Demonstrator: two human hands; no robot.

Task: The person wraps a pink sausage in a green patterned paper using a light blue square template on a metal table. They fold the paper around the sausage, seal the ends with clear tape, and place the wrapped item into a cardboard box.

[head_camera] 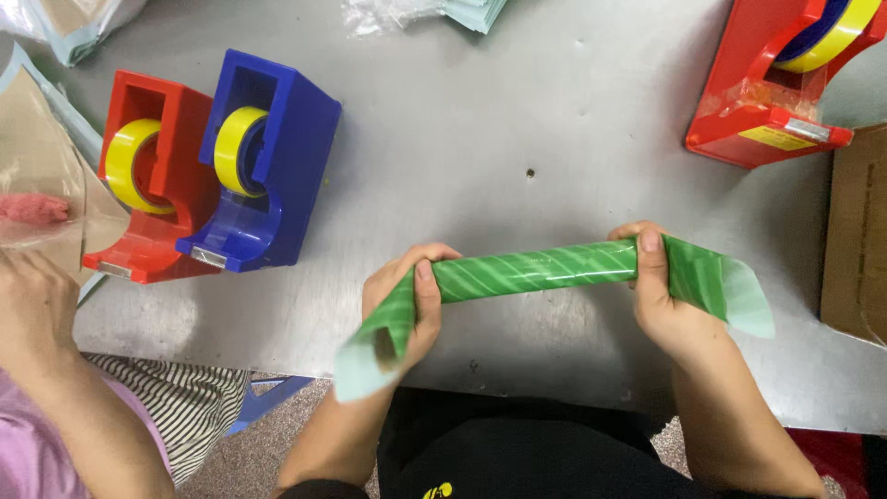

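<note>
Left hand (407,300) and right hand (658,294) each grip the green roll (536,270); red dispenser (148,176) and blue dispenser (263,166) stand well apart.

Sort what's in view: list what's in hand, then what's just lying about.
In hand: green striped wrapped roll, gripped at its ends by left hand and right hand.

Lying about: red dispenser, blue dispenser, second red dispenser, cardboard box.

Both forearms reach forward, wrists level. The left hand (407,300) and right hand (658,291) are closed in grips, thumbs on top, set well apart.
</note>
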